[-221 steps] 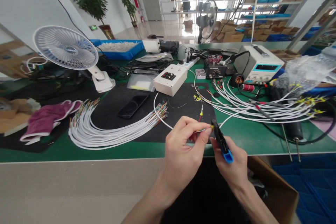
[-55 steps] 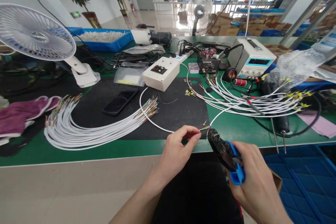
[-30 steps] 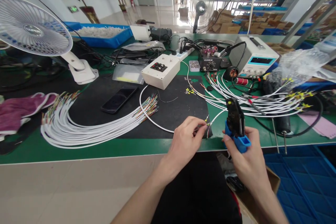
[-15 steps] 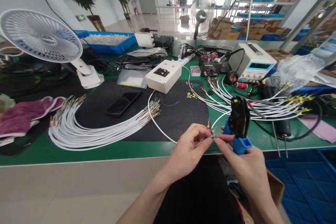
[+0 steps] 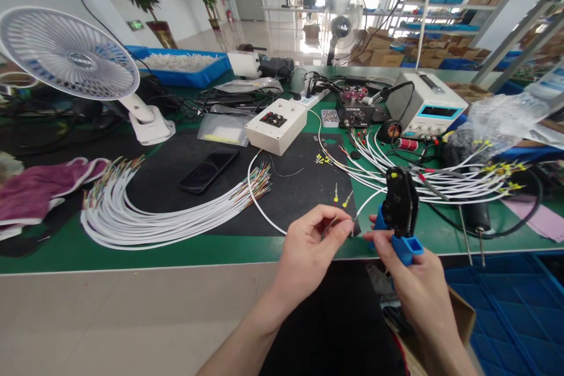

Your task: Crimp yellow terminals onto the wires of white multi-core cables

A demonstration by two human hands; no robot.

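My left hand point(image 5: 315, 244) is closed in a pinch on thin wire ends, mostly hidden by its fingers. A white cable point(image 5: 268, 211) runs from the box on the table to this hand. Just beyond its fingertips are two yellow-collared ferrules point(image 5: 342, 202); whether they sit on wires from the hand I cannot tell. My right hand point(image 5: 412, 270) is wrapped round a crimping tool point(image 5: 400, 205) with a black head and blue handles. The tool points upward, its head away from me. The right thumb and index finger are apart from the left fingertips.
A bundle of white cables point(image 5: 176, 229) lies left on the dark mat point(image 5: 304, 188), with a phone point(image 5: 209, 171) beside it. Behind are a switch box point(image 5: 277, 129) and power supply point(image 5: 425, 106). More cables with yellow ends point(image 5: 458, 182) spread right. A fan point(image 5: 74, 59) stands left.
My right fingertips have come away from the wire by my left hand. The left hand has shifted slightly left, and the two yellow ferrules now show more clearly, farther left.
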